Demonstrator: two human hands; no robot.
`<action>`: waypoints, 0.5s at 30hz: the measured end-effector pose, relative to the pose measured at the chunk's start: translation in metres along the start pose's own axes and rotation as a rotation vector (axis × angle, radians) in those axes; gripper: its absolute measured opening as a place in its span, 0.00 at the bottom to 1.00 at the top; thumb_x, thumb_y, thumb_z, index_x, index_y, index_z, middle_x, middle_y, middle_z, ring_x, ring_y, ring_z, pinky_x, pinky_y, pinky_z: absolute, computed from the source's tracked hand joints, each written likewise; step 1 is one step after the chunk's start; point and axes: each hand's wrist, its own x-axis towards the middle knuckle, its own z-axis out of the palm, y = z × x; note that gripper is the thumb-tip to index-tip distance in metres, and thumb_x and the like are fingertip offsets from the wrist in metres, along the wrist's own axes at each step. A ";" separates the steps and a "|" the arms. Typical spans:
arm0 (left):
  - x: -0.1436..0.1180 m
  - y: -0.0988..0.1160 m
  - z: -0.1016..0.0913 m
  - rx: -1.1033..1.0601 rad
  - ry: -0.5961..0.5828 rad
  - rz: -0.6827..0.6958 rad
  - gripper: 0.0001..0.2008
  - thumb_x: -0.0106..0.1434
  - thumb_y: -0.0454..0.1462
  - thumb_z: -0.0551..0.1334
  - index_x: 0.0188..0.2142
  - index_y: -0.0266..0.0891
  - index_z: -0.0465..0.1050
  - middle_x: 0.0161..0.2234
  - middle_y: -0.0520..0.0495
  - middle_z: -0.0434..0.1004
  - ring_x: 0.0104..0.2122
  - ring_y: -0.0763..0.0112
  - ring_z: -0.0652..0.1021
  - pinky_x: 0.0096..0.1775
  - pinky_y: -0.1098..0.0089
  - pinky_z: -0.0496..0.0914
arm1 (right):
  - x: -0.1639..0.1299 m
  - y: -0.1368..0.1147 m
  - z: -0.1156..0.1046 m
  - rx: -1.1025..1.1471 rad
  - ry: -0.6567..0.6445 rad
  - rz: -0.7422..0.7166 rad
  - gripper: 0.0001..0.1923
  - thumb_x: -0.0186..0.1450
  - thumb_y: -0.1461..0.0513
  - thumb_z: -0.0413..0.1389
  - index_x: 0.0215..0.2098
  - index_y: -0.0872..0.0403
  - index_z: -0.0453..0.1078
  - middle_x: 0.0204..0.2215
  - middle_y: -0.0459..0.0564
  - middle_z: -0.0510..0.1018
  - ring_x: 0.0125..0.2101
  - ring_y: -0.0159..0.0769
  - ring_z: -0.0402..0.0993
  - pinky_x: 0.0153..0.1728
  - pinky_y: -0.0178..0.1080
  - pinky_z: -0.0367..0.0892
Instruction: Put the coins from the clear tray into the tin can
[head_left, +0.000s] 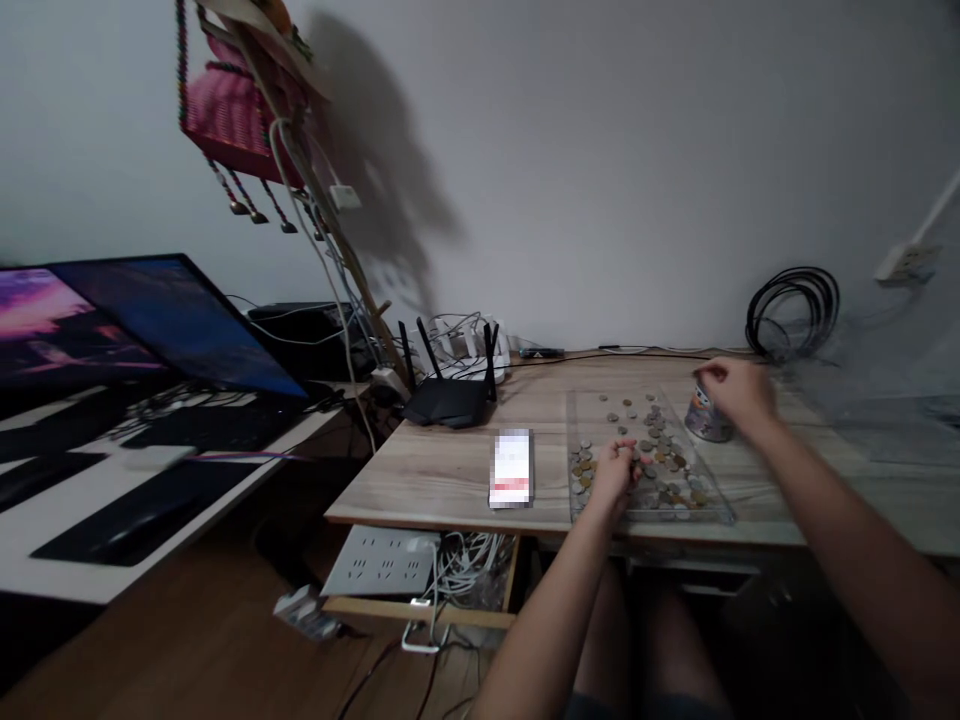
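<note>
Many coins [661, 440] lie scattered in a shallow clear tray [573, 415] on the wooden desk. My left hand [616, 470] is over the tray's near half, fingers curled together among the coins; what they hold, if anything, I cannot make out. To the right of the tray stands a small printed can [709, 420], upright. My right hand [739, 392] is above the can's top with thumb and fingers pinched. A small dark sliver, which looks like a coin [697, 374], shows at those fingertips. The hand partly hides the can's top.
A lit phone [511, 468] lies left of the tray, with a black router [448, 400] behind it. Below, an open drawer holds a power strip [382, 560] and cables. Coiled black cable [793, 310] rests against the wall. Laptop screens [180, 320] stand on the left desk.
</note>
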 end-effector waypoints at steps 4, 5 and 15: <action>0.004 -0.001 -0.003 -0.106 0.034 -0.038 0.07 0.54 0.31 0.53 0.34 0.34 0.64 0.21 0.50 0.72 0.13 0.81 0.63 0.16 0.78 0.51 | 0.055 0.025 -0.023 -0.365 -0.144 0.183 0.13 0.54 0.65 0.53 0.35 0.54 0.76 0.38 0.58 0.77 0.36 0.43 0.71 0.29 0.37 0.58; 0.004 0.000 -0.004 -0.125 0.038 -0.050 0.07 0.53 0.31 0.53 0.33 0.33 0.65 0.21 0.49 0.72 0.14 0.81 0.64 0.16 0.78 0.52 | 0.061 0.027 -0.023 -0.394 -0.202 0.192 0.13 0.53 0.66 0.53 0.35 0.54 0.76 0.38 0.58 0.76 0.36 0.42 0.71 0.28 0.37 0.57; 0.005 -0.001 -0.005 -0.129 0.023 -0.097 0.08 0.53 0.29 0.57 0.35 0.32 0.67 0.27 0.45 0.76 0.17 0.79 0.70 0.18 0.78 0.59 | 0.064 0.015 -0.020 -0.499 -0.286 0.241 0.16 0.55 0.65 0.52 0.41 0.58 0.75 0.40 0.63 0.75 0.38 0.44 0.71 0.29 0.37 0.59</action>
